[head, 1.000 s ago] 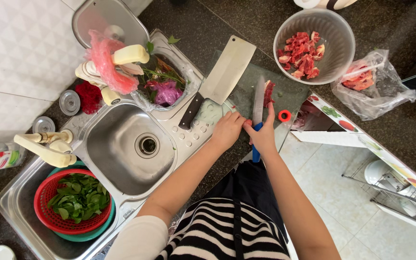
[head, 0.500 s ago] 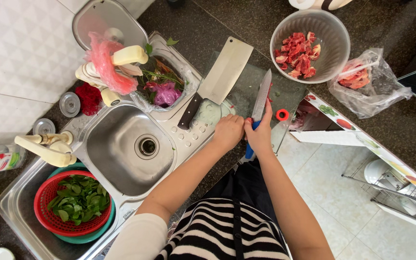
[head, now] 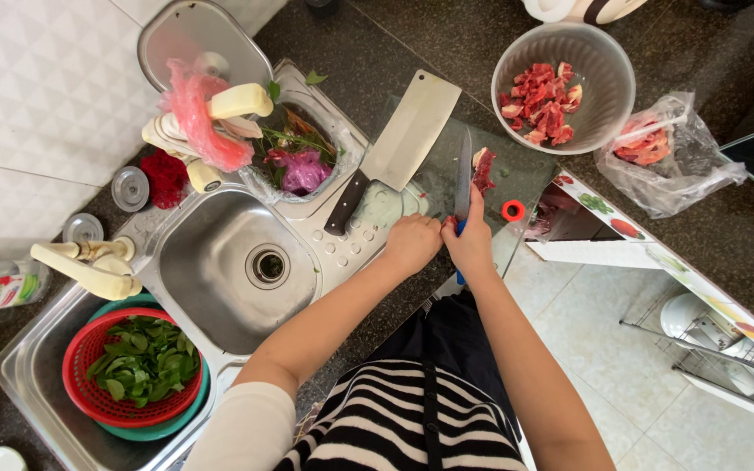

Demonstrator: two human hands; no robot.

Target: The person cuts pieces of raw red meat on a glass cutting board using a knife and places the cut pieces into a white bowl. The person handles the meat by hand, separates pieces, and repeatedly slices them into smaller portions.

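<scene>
head view: the knife handle is mostly hidden in the right hand — fingers wrapped around it. left hand curls loosely beside it, empty — meat lies at the blade.

my knife has a thin, shiny metal blade and a blue plastic handle. the cleaver is dull grey steel with a dark wooden grip. the cutting board looks like smooth, glossy glass. the sink is brushed stainless steel. the bowl is ribbed translucent plastic, the counter dark speckled stone.
</scene>
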